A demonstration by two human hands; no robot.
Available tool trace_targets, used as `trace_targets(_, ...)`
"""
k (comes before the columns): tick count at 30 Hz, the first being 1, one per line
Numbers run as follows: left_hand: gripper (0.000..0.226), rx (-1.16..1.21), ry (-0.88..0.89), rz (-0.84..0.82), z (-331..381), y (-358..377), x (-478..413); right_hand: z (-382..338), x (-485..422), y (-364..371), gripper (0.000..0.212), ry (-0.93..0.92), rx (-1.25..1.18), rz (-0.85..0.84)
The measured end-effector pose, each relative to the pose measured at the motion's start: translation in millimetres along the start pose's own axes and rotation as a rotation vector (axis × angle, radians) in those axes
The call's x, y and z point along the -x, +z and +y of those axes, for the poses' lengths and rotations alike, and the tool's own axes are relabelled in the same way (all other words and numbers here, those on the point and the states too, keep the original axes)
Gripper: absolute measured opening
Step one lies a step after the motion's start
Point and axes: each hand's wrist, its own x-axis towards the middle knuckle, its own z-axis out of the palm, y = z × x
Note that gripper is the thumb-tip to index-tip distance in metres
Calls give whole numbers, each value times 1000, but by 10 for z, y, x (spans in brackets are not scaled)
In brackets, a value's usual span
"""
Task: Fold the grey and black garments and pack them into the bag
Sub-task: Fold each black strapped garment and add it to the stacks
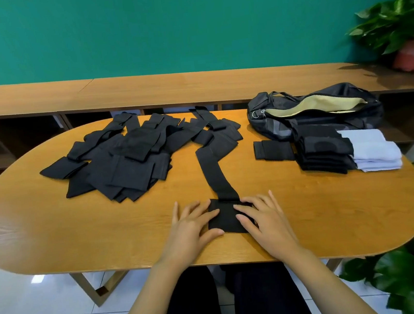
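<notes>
Progress was partial — I saw a folded stack (324, 153) beside the bag (316, 121), a loose pile (125, 157) waiting, left hand (194, 223) and right hand (265, 219) pressing flat-fingered on one half-folded garment (219, 178).

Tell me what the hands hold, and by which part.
Nothing is gripped: left hand and right hand press flat on the black garment, at its folded near end.

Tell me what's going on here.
A person is folding a long black garment: left hand and right hand press its folded near end flat, the rest stretched across the table. A loose black pile lies left; a folded black stack and a grey stack sit by the open bag.
</notes>
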Motion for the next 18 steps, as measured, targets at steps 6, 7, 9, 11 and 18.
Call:
trace_targets(6,81,82,-30,176,-66,65,0,14,31,-29,61,-45,-112,7)
trace_targets(7,81,114,-46,180,-72,63,1,19,32,-27,59,-51,-113,11)
trace_targets(9,80,164,-62,186,-77,57,4,26,30,-21,51,-42,-110,25)
trace_targets(11,80,190,-67,188,-68,52,11,31,27,-16,37,-8,-122,49)
trace_targets(18,75,153,-45,154,-14,-18,35,40,26,-41,20,114,-248,155)
